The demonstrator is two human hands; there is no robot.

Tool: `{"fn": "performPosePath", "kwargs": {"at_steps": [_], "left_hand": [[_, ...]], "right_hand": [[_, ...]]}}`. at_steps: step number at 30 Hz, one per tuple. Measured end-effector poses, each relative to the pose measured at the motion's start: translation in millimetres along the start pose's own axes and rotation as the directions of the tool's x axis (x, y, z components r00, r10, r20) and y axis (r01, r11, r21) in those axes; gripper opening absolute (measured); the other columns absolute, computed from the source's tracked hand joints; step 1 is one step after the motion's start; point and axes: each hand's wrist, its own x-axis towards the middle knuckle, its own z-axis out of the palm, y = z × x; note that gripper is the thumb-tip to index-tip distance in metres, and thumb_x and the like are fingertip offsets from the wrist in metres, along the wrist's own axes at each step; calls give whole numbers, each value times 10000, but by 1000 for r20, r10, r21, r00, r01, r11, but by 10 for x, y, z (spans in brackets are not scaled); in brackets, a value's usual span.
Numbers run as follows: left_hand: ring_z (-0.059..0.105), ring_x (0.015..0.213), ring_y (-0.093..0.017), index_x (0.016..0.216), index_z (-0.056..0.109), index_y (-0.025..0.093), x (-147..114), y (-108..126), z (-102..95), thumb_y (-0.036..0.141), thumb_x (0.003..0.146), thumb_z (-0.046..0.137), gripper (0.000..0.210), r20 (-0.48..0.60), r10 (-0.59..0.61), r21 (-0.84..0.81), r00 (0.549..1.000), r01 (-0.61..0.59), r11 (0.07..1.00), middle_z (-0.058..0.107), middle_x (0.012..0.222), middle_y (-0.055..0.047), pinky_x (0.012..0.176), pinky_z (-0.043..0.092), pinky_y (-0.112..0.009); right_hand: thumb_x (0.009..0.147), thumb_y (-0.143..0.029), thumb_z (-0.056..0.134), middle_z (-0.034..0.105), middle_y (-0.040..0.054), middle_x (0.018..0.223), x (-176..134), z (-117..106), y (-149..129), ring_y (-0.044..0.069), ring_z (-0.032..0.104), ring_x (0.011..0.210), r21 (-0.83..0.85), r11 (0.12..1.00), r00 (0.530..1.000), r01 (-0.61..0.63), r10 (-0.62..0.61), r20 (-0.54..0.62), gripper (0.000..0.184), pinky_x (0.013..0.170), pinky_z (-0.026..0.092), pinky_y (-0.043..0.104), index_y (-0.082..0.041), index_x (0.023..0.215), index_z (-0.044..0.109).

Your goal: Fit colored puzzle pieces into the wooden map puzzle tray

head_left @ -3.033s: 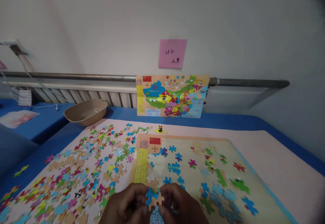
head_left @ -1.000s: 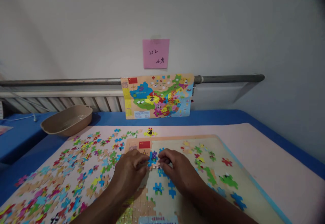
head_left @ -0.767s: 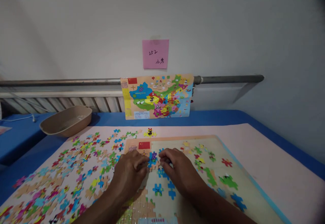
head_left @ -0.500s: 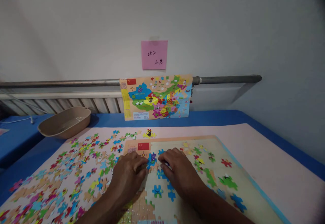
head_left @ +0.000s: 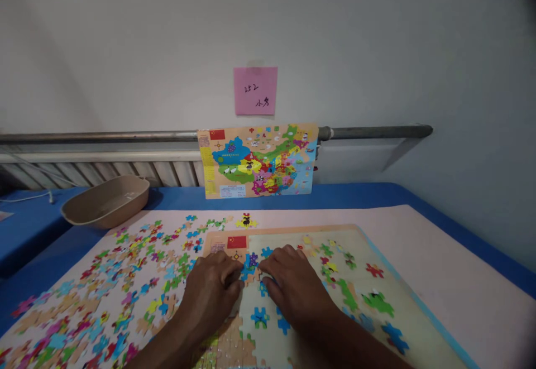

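Note:
My left hand (head_left: 215, 285) has its fingers curled, with thumb and fingertips at the left edge of a small joined group of blue jigsaw pieces (head_left: 250, 266) bearing purple grapes. From the other side, my right hand (head_left: 291, 282) grips at the group's right edge, fingers bent and thumb tucked under; its fingertips hide part of the pieces. The group lies on the puzzle board (head_left: 314, 324), below a joined corner with a red flag (head_left: 237, 242). Nearer me is a loose blue piece (head_left: 260, 317). Joined tan pieces (head_left: 234, 344) fill the board's lower left.
Many loose jigsaw pieces (head_left: 100, 307) cover the pink sheet on the left. Other loose pieces, including a green one (head_left: 379, 302), lie on the board's right. A printed map (head_left: 257, 162) stands at the back. A tan basin (head_left: 106, 201) sits at the left.
My right hand has shifted slightly left, so its fingertips now meet the grape pieces. My left hand stays almost in place.

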Motion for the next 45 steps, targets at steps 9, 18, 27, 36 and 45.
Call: {"fn": "performPosePath", "kwargs": {"at_steps": [9,18,27,36,45], "left_hand": [[625,900,-229,900,751,253,8,4,0,113,807,613,218,-2,-10,-8,1000,10,1000,682,868,-19,804,380,-369],[622,883,-236,903,758,256,2,2,-13,118,796,594,240,-15,-5,2,1000,5,1000,684,866,-31,791,381,-379],[593,859,-220,794,697,231,-8,30,-35,113,796,604,151,-16,7,44,1000,-6,999,651,826,-19,766,347,-348],[578,902,-236,832,674,236,-103,65,-27,172,899,554,151,-13,129,32,992,-128,991,643,910,-46,804,350,-404],[562,899,-259,957,679,256,-159,145,-4,179,958,475,218,39,235,128,971,-238,963,620,939,-64,804,343,-456]], "right_hand": [[971,-185,614,624,73,1062,12,-43,-39,269,473,1013,-80,997,999,5,-2,45,94,874,297,426,-215,1026,683],[1005,-190,558,622,60,1020,-25,3,2,249,468,951,-94,993,998,68,-68,8,149,819,275,409,-239,1047,692],[986,-190,597,624,58,1023,-37,3,8,251,468,949,-108,992,998,65,-63,16,142,807,260,409,-245,1067,699],[966,-166,604,630,59,1011,-57,38,12,257,468,954,-124,988,996,93,-93,6,196,797,256,411,-261,1113,693],[949,-146,603,633,72,1042,-23,2,47,273,468,982,-164,984,997,68,-63,37,245,833,250,426,-264,1142,697]]}}
